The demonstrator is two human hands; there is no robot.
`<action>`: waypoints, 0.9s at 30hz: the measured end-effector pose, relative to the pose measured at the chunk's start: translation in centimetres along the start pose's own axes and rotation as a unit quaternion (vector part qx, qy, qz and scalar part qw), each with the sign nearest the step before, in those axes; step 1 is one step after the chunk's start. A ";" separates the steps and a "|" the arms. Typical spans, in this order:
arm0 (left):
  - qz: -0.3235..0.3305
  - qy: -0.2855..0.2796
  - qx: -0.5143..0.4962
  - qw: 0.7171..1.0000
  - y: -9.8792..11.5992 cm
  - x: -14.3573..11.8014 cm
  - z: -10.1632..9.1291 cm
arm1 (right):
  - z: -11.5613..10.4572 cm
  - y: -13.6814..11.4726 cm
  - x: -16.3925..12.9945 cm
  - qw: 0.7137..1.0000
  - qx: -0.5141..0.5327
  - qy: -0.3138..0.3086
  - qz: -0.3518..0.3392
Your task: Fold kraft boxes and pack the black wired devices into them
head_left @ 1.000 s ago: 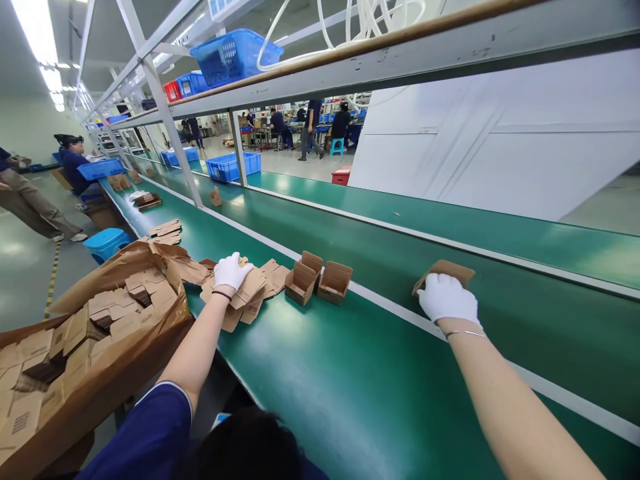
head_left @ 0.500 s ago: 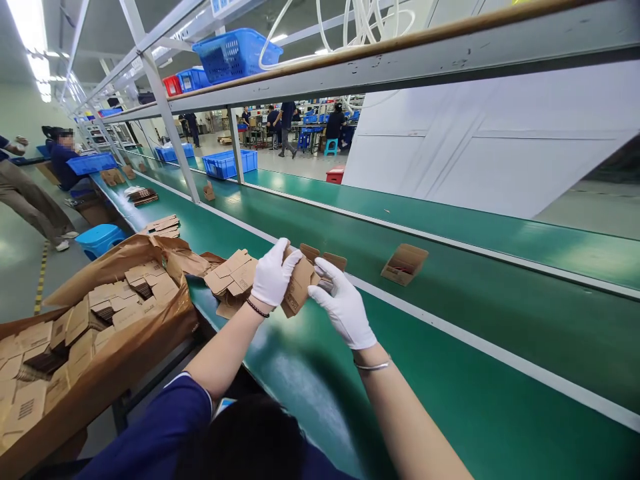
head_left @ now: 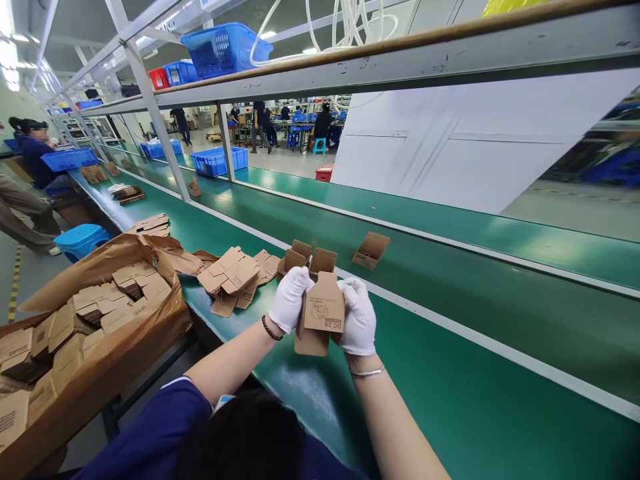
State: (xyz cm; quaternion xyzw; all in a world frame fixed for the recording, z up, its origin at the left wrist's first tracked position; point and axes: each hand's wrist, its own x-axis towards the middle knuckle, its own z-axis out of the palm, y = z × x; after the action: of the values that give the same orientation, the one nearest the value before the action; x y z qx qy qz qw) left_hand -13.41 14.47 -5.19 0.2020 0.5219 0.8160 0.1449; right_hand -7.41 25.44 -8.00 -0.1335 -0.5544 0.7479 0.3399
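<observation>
Between my two gloved hands is a small brown cardboard box (head_left: 324, 308), its printed face toward me and its flaps standing out at top and bottom. My left hand (head_left: 291, 300) grips its left side, and my right hand (head_left: 358, 316) closes around the right side. The fingertips are partly hidden behind the cardboard. Just beyond the hands, open boxes (head_left: 324, 259) stand on the green bench. Left of my left hand lies a loose pile of flat cartons (head_left: 234, 273).
A paper-lined carton (head_left: 165, 313) full of flat boxes stands at the left. One open box (head_left: 371, 251) sits on the green belt (head_left: 450, 293) beyond the white rail. A shelf (head_left: 350, 61) with blue baskets (head_left: 225, 50) crosses above. Co-workers sit and stand farther off.
The carton has turned to show its printed face and opened out, with flaps extended. My right hand has closed onto its side. The view has shifted, and the box on the belt appears farther left.
</observation>
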 end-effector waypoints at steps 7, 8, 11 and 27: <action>0.039 0.052 0.032 0.997 0.8 0.6 -0.7 | 0.1 0.0 -2.5 0.989 -0.023 -0.135 0.051; 0.044 0.038 0.026 0.998 1.0 0.8 -0.8 | 0.2 -0.1 -2.8 0.986 -0.040 -0.153 0.047; 0.060 0.027 -0.009 0.998 1.1 1.2 -0.5 | 0.3 -0.4 -3.2 0.986 -0.107 -0.125 0.035; 0.166 0.070 0.209 0.961 -1.9 -1.5 1.3 | -0.2 0.3 -2.1 0.929 -0.276 0.035 -0.243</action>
State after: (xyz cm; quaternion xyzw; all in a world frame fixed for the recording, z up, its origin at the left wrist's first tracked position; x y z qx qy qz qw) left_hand -11.42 15.58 -6.69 0.2545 0.6484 0.7136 -0.0750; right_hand -5.84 24.15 -8.69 -0.1093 -0.7421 0.4545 0.4804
